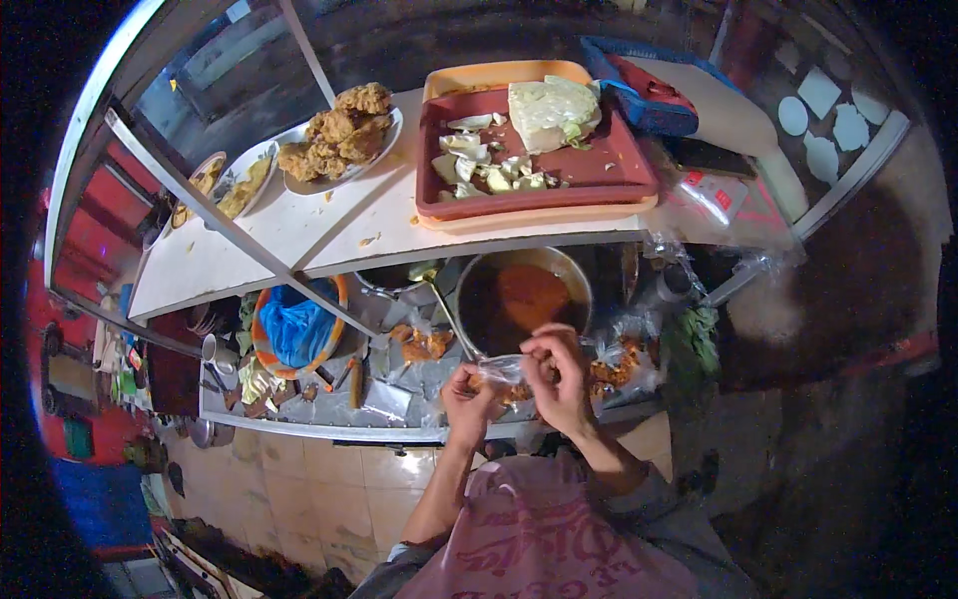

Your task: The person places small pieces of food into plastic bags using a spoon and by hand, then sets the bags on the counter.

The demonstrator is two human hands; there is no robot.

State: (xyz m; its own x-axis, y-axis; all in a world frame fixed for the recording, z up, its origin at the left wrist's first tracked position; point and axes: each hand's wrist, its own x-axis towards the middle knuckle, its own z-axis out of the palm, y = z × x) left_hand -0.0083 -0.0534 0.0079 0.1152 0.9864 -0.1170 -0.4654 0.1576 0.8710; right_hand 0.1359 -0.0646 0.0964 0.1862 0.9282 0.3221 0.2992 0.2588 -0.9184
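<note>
A small clear plastic bag (503, 368) stretches between my two hands, over the front of the lower metal counter. My left hand (465, 408) pinches its left side between thumb and fingers. At the bag's right end, my right hand (557, 382) has curled fingers on the plastic; their exact grip is partly hidden. Just beyond my hands stands a large metal pot (465, 299) of red-brown sauce (533, 293). A long-handled ladle (447, 311) leans by its left side. Reddish food in clear plastic (617, 368) lies to the right of my right hand.
Above the pot runs a white shelf (359, 236) with a plate of fried chicken (340, 138) and a red tray (535, 198) holding cut cabbage (554, 116). A metal frame bar (247, 236) slants at left. An orange basin (263, 352) holds a blue plastic bag (299, 322).
</note>
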